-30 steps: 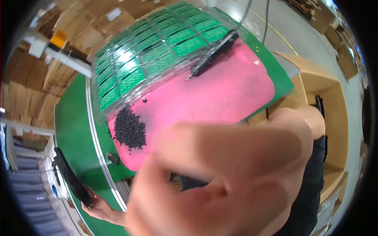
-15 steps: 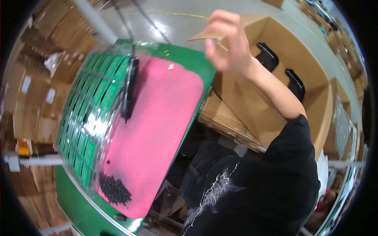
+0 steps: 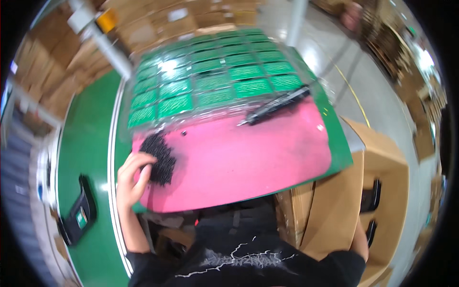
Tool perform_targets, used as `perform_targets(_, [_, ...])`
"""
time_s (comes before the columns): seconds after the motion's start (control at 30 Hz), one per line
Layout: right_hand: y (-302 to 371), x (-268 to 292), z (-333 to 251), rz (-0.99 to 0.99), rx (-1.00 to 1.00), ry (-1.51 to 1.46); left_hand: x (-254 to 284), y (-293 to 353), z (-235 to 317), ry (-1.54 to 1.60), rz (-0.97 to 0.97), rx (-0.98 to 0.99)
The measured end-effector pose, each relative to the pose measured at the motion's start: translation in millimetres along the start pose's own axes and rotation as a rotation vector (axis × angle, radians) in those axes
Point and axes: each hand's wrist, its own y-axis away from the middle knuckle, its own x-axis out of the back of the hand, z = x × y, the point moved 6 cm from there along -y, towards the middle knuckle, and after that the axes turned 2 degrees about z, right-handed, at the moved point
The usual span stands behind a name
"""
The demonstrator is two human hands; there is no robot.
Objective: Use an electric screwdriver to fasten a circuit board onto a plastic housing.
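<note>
Beside a pile of small black screws (image 3: pixel 162 165) on the pink mat (image 3: pixel 239 162), my left hand (image 3: pixel 130 179) has its thumb and fingers curved, with a gap between them. Its fingertips reach the edge of the pile. My right forearm (image 3: pixel 361 241) goes down into an open cardboard box (image 3: pixel 330 205); the hand itself is hidden by the box wall. Inside that box are curved black plastic parts (image 3: pixel 370 196). A black electric screwdriver (image 3: pixel 277 106) lies across the mat's far edge, against clear plastic trays (image 3: pixel 215 107) holding rows of green circuit boards (image 3: pixel 251 87).
A green conveyor belt (image 3: pixel 88 134) runs along the left, bearing a black angled plastic housing (image 3: pixel 79 213) with a green piece in it. Stacked cartons (image 3: pixel 201 14) stand behind the bench. A pale post (image 3: pixel 297 21) rises at the bench's far right corner.
My view has swung round to the left. My right hand, earlier raised by the box flap, has gone down into the box. My left hand has come into view at the screws.
</note>
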Motion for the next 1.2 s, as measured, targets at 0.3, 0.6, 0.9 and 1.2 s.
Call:
perform_targets(0.3, [-452.3, 117.8, -110.8, -0.022, -0.071, -0.463, -41.3, 18.3, -6.2, -0.044, -0.234, -0.135])
perform_targets(0.6, [173.6, 98.0, -173.4, -0.016, -0.684, -0.815, -82.9, -39.3, 11.2, 0.048, -0.328, -0.353])
perform_targets(0.9, [110.1, 220.2, -456.2, 0.148, 0.142, -0.084, -99.5, -58.7, -14.0, 0.170, -0.063, -0.272])
perform_targets(1.2, [117.3, 111.5, -660.2, -0.598, 1.028, -0.069, -91.8, -50.4, -19.3, 0.480, -0.126, 0.013])
